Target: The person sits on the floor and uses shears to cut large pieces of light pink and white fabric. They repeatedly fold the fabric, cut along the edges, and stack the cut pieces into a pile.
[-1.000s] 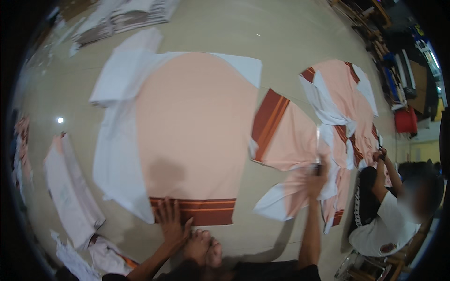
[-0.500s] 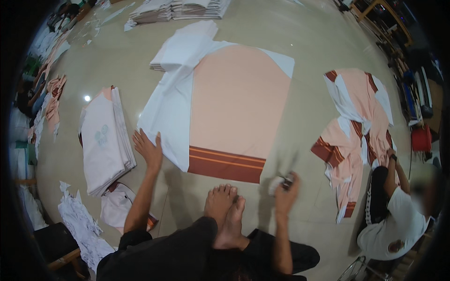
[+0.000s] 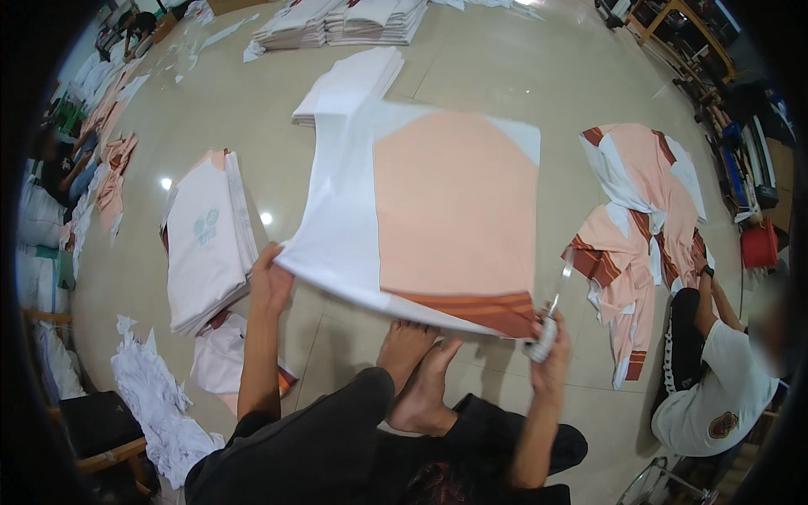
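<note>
A broad fabric panel (image 3: 459, 206), peach in the middle with white sides and a striped brown band, spreads across the floor before me. My left hand (image 3: 273, 282) pinches its near left corner, and the near edge is lifted off the floor. At the near right corner is my right hand (image 3: 551, 358), closed round a pair of scissors (image 3: 543, 339) with pale wrapped handles and blades pointing away. Its fingers meet the brown corner; whether they also grip the cloth is hard to see. My bare feet (image 3: 412, 362) are just under the raised edge.
Left of the panel lies a folded white stack (image 3: 206, 244), with white scraps (image 3: 156, 396) nearer me. More folded stacks (image 3: 374, 23) stand at the far side. On the right, a seated person (image 3: 715, 379) handles peach and brown cloth (image 3: 640, 219).
My left hand has gone from lying flat on the cloth to gripping its corner. The near edge has risen and the panel shifted right. My right hand brought the scissors to the brown corner.
</note>
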`<move>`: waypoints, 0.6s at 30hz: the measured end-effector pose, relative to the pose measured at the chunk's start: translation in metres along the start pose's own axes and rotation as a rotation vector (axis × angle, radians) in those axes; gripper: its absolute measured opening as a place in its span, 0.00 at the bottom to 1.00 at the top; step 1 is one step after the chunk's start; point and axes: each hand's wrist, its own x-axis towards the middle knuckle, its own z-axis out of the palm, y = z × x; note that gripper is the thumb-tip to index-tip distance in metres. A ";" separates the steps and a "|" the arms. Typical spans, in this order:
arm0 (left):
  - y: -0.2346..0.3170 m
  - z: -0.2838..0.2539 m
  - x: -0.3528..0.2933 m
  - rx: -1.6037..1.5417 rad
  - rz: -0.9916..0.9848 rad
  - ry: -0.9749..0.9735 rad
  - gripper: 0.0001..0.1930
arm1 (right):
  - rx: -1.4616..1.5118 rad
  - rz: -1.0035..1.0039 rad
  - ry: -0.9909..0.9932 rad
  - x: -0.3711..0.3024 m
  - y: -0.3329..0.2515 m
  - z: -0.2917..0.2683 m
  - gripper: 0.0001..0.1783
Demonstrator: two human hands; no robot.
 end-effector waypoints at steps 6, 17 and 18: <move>0.100 0.110 -0.102 0.244 0.263 -0.348 0.22 | 0.218 -0.282 -0.230 -0.048 -0.134 -0.029 0.39; 0.106 0.333 0.145 0.840 0.611 -0.322 0.16 | 0.223 -0.463 -0.291 0.229 -0.257 0.030 0.09; 0.127 0.359 0.139 0.660 0.645 -0.388 0.16 | 0.258 -0.569 -0.345 0.210 -0.278 0.040 0.11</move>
